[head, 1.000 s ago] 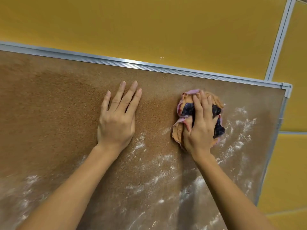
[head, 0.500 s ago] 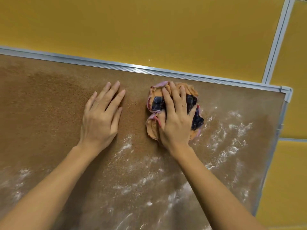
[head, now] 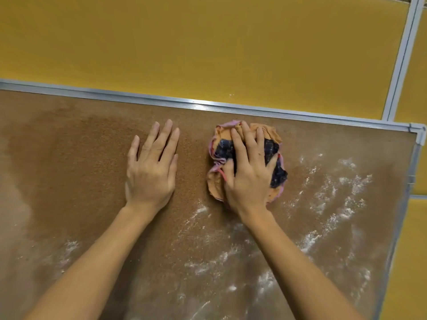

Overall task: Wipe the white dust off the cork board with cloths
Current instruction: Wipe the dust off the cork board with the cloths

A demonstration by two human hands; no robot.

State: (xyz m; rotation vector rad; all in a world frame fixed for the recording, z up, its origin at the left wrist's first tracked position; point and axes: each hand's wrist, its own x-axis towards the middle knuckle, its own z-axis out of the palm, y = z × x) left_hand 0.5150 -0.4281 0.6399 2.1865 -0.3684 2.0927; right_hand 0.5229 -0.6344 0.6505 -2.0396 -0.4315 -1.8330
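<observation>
The right hand has carried the bunched cloth leftward along the upper strip of the cork board. A second ago the wad sat nearer the board's right-hand corner; now it lies about mid-board, just below the metal frame and near the left hand. The grip on the cloth is closed: the fingers drape and curl over the orange, pink and dark folds, and the thumb digs into the near side, pressing the wad flat to the cork. The left hand has no grip on anything; it lies palm-down with straight fingers on bare cork, bracing. It may have slid left a little as well, though the camera has moved too, so that is hard to judge. The stroke seems to have done its work, since the band under the frame looks clean and darker brown. White dust remains in streaks to the right of the cloth and across the whole lower part of the board, so most of the wiping appears to be ahead, lower down.
</observation>
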